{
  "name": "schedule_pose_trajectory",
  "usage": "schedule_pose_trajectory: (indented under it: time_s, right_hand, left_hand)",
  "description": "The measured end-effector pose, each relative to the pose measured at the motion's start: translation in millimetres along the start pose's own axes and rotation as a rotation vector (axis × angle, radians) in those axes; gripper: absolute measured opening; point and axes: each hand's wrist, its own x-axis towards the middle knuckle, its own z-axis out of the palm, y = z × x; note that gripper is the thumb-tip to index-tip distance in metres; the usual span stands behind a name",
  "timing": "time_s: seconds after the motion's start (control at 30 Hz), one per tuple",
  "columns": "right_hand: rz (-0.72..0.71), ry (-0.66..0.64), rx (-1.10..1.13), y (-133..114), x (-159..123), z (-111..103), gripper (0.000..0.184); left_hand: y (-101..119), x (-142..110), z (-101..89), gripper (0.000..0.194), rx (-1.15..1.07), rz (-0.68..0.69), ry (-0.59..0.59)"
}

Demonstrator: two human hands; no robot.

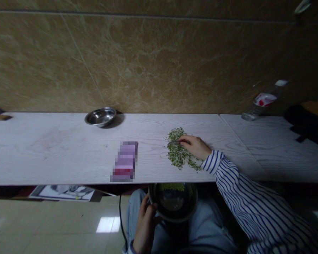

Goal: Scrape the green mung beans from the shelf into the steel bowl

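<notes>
My right hand [197, 146] is closed around the handle of what looks like a metal spoon [172, 143]. Its head points left and rests over small green bits [177, 158], perhaps beans or chopped greens, spread on the pale wooden tabletop [69, 151]. Below the table's front edge, my left hand [146, 222] grips the rim of a metal bowl [176, 219] above my lap, thumb on top. Green bits show at the bowl's far side, partly hidden under the table edge. The bowl opens upward.
A smaller steel bowl [100, 118] stands at the back left against the tiled wall. A blurred purple flat object [124, 160] lies left of the green bits. A plastic bottle [263, 100] leans at the back right, near a dark object [307, 118]. A cable [121, 218] hangs by my leg.
</notes>
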Motion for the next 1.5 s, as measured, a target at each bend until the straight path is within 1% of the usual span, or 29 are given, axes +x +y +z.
schedule_pose_trajectory:
  time_s: [0.17, 0.27, 0.47, 0.6, 0.77, 0.87, 1.03, 1.27, 1.4, 1.5]
  right_hand:
    - [0.008, -0.006, -0.061, -10, -9, 0, 0.023]
    - [-0.010, -0.006, -0.081, -13, -15, 0, 0.024]
    - [-0.054, -0.011, -0.068, -15, -28, 2, 0.025]
    - [-0.072, 0.001, -0.066, -20, -35, 4, 0.024]
    - [-0.093, 0.004, -0.068, -26, -44, 4, 0.023]
    - [-0.094, 0.030, -0.062, -24, -47, 1, 0.024]
    - [-0.041, 0.111, -0.110, -18, -49, 1, 0.026]
    - [-0.073, 0.063, -0.170, -26, -59, 11, 0.026]
    - [-0.089, 0.060, -0.189, -32, -63, 12, 0.024]
    - [-0.118, 0.050, -0.190, -35, -66, 13, 0.024]
  left_hand:
    - [-2, 0, -1.3, 0.054, -0.008, -0.009, -0.049]
    - [-2, 2, -3.4, 0.054, 0.005, -0.018, -0.077]
    - [-1, 0, -1.4, 0.052, 0.026, -0.004, -0.085]
    - [-1, -3, -0.2, 0.054, 0.024, -0.017, -0.071]
    - [-1, -4, 2.9, 0.055, 0.011, -0.009, -0.082]
    - [0, -6, 4.4, 0.055, 0.007, -0.010, -0.082]
    - [1, -10, 3.9, 0.053, -0.004, -0.003, -0.096]
    - [1, -13, 7.8, 0.057, 0.017, 0.004, -0.073]
    - [3, -17, 14.0, 0.055, 0.014, 0.022, -0.041]
    - [2, -17, 14.8, 0.056, 0.008, 0.021, -0.025]
